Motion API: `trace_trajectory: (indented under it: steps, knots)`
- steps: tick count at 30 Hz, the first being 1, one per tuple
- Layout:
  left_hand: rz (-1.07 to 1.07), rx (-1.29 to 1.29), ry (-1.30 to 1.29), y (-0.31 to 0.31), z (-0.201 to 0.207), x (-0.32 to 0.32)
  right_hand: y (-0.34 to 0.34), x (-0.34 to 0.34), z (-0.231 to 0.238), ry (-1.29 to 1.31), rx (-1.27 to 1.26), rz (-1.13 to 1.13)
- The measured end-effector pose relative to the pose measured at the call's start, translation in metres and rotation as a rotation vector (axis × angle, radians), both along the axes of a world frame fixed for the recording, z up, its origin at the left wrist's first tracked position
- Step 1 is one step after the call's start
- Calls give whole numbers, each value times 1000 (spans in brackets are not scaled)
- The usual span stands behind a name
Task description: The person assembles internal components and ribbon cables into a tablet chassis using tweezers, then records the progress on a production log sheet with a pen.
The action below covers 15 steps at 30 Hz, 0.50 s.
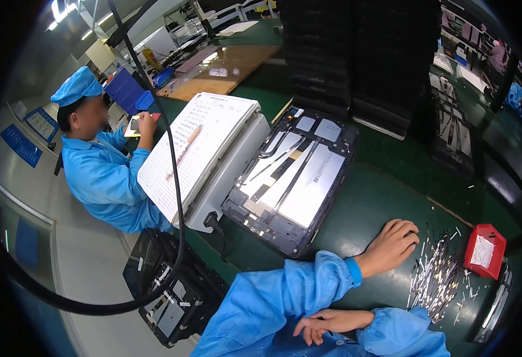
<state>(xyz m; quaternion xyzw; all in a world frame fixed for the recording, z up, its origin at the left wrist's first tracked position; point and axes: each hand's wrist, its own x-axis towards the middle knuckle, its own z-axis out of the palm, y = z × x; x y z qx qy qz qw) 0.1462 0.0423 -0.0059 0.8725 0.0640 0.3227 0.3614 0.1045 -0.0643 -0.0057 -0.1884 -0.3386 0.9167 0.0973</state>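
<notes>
My left hand [389, 247] rests on the green tabletop with its fingers curled in; whatever they may hold is hidden. Just right of it lies a loose pile of thin cable-like strips [433, 282], dark and silvery, with small white pieces around. Close to my body, my right hand [326, 324] hovers with loosely parted fingers and holds nothing. Left of my left hand, an opened tablet-like device [299, 193] lies flat, its silver battery panels and black ribbon cables exposed.
A red bin [495, 265] of white bits stands at the right. Black trays [320, 53] are piled high at the back. Written sheets [201, 119] and a pen top a pale box beside the device. A black cable [180, 208] hangs at left, before a co-worker [103, 184].
</notes>
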Motion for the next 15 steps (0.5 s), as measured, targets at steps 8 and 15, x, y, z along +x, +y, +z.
trace_trajectory:
  steps: [8, 15]
  knots:
    - [10, 20, 37, -5, 3, 0, -3, 2, 3, -64, -10, -9]
    - [6, 20, 75, -8, 2, 0, -3, 4, 20, -44, 40, -146]
